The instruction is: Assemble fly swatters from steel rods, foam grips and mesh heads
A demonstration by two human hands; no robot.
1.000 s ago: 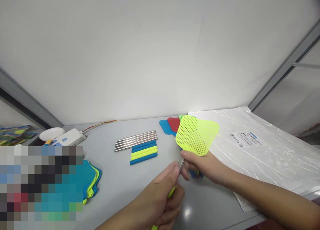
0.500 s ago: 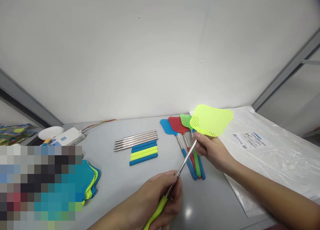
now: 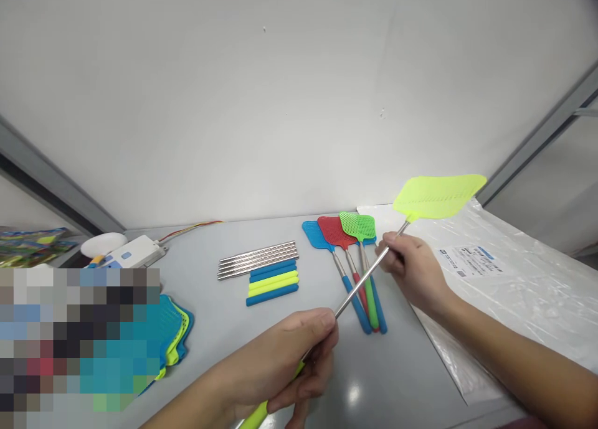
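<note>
A yellow-green fly swatter (image 3: 439, 195) is held aslant across both hands, with its head at the upper right. My left hand (image 3: 303, 354) is closed around the lower metal rod, just above and partly over the yellow handle. Near the head, my right hand (image 3: 411, 264) pinches the thinner end of the rod. Below and behind the rod lie several swatters in a fan: a blue one (image 3: 314, 235), a red one (image 3: 334, 231) and a green one (image 3: 359, 226) on top, with another blue one mostly hidden beneath.
Metal rods (image 3: 256, 259) lie in a row on the grey table, beside blue and yellow handle sleeves (image 3: 273, 284). More swatter heads (image 3: 175, 332) are stacked at left, next to a blurred patch. A white device (image 3: 135, 253) has wires. Plastic packaging (image 3: 514, 311) covers the right side.
The rod between my hands has become longer. My right hand and the swatter head have moved up and right, away from my left hand, which shifted slightly left.
</note>
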